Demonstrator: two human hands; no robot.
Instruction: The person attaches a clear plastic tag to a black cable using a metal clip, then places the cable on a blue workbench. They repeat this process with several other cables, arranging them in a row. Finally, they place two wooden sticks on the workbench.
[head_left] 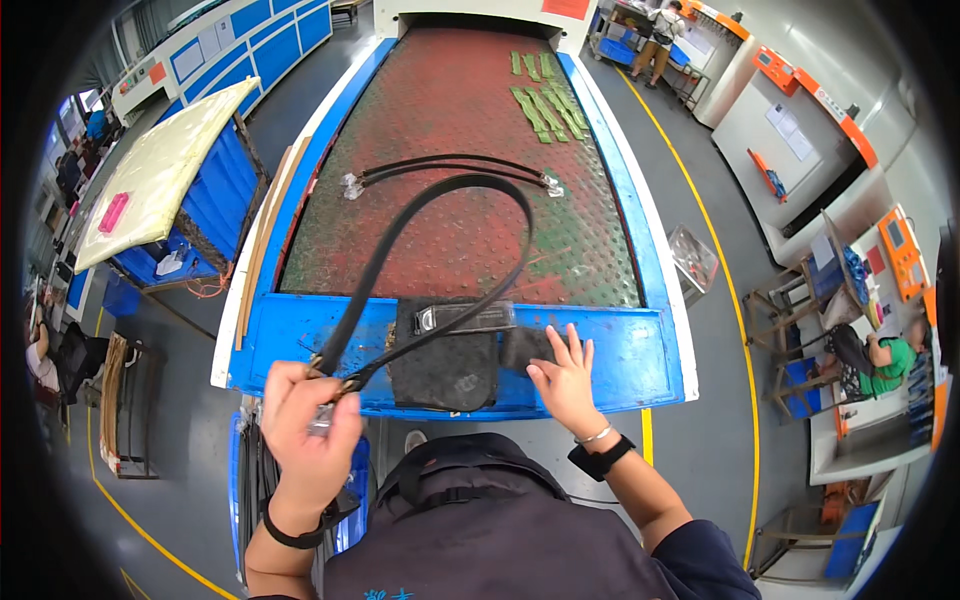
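My left hand [308, 425] is closed around the two ends of a black strap [358, 290], where metal fittings show. The rest of the strap rises in a wide loop over the blue ledge [620, 345] and the conveyor belt. My right hand [570, 385] has its fingers spread and holds nothing. Beside its fingertips lies a small dark pad [520, 350]; whether they touch it I cannot tell. A larger dark mat [445, 375] lies between my hands, with a dark, shiny flat item with a silvery end [480, 317] at its top.
Another black strap [450, 160], its ends wrapped in clear plastic, lies across the worn red-green conveyor belt [440, 240]. Several green strips [545, 110] lie at the far right of the belt. A yellow-topped blue cart [165, 170] stands left; people work at the sides.
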